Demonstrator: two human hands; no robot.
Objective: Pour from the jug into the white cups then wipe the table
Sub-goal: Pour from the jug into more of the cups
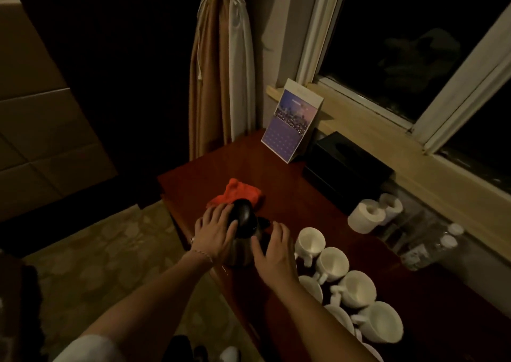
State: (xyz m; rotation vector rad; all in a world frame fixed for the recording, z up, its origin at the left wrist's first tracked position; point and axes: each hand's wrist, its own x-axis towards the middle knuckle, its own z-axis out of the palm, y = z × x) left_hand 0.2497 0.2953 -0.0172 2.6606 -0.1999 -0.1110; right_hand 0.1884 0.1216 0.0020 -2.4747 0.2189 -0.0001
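A steel jug (pixel 243 247) with a black lid and handle stands upright near the front edge of the dark red table (pixel 290 184). My left hand (pixel 214 233) rests against the jug's left side and lid, fingers spread. My right hand (pixel 273 253) curls around the jug's right side, by the handle. Several white cups (pixel 331 260) lie in a row to the right of the jug, running toward me. A red cloth (pixel 240 191) lies crumpled on the table just behind the jug.
A calendar card (pixel 293 121) leans at the table's back, next to a black box (pixel 345 168). Two white paper rolls (pixel 365 215) and clear plastic bottles (pixel 431 245) sit along the window side. A tied curtain (pixel 221 71) hangs behind. Patterned floor lies left.
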